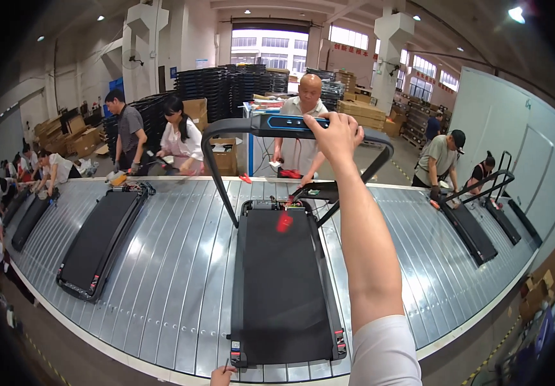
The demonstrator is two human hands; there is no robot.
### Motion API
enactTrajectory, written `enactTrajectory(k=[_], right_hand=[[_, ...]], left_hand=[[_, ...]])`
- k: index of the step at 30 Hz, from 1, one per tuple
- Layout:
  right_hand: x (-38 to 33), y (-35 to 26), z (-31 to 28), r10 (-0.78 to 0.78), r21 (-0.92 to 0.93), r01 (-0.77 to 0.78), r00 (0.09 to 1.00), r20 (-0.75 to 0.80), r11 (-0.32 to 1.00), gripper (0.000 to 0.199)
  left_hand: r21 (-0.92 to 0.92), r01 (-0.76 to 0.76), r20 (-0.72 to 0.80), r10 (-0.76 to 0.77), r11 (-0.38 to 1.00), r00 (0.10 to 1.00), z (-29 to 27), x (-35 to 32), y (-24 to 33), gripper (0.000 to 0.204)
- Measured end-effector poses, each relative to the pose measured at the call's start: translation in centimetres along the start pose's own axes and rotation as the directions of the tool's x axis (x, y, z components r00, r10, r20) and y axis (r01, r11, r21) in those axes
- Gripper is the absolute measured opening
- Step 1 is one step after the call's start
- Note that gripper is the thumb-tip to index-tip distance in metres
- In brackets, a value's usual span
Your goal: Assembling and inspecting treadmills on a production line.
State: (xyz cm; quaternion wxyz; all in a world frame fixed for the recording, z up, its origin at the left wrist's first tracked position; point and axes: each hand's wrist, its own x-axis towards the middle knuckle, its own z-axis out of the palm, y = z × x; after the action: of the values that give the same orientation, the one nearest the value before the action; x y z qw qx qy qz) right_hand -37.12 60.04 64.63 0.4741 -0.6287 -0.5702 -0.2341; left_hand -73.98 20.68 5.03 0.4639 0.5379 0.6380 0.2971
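A walking-pad treadmill (pixel 284 289) lies in front of me, its black belt running away from me and its handrail frame upright at the far end. My right hand (pixel 335 138) reaches out over it and grips the blue-edged console (pixel 287 122) on the top bar, thumb on the front, fingers over the top. At the lower edge, beside the treadmill's near left corner, my left hand (pixel 223 375) is closed around something thin and dark, too small to name. The motor compartment (pixel 271 206) is uncovered, with wires showing. A blurred red object (pixel 284 222) hangs over the belt.
The treadmill rests on a metal slat conveyor (pixel 181 257). Across it a person (pixel 303 103) works near the motor end, holding a black cover (pixel 319 188). Another treadmill (pixel 103 241) lies to the left, one more (pixel 467 228) to the right. Red-handled pliers (pixel 245 179) lie on the far edge.
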Motion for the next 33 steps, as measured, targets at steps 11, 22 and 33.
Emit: enactTrajectory(k=[11, 22, 33], right_hand=[[1.1, 2.4, -1.8, 0.002, -0.057, 0.006, 0.991, 0.13, 0.998, 0.059], [1.2, 2.6, -1.0, -0.032, -0.014, 0.033, 0.998, 0.063, 0.999, 0.059], [1.7, 5.6, -1.4, -0.237, 0.085, 0.24, 0.971, -0.04, 0.967, 0.033]], left_hand=[[-0.171, -0.133, -0.199, 0.098, 0.976, 0.975, 2.5, 1.1, -2.2, 0.018], [-0.118, -0.098, -0.357, 0.05, 0.988, 0.933, 3.3, 1.0, -3.9, 0.01], [-0.082, -0.2, -0.423, 0.148, 0.976, 0.894, 5.9, -3.1, -4.7, 0.011]])
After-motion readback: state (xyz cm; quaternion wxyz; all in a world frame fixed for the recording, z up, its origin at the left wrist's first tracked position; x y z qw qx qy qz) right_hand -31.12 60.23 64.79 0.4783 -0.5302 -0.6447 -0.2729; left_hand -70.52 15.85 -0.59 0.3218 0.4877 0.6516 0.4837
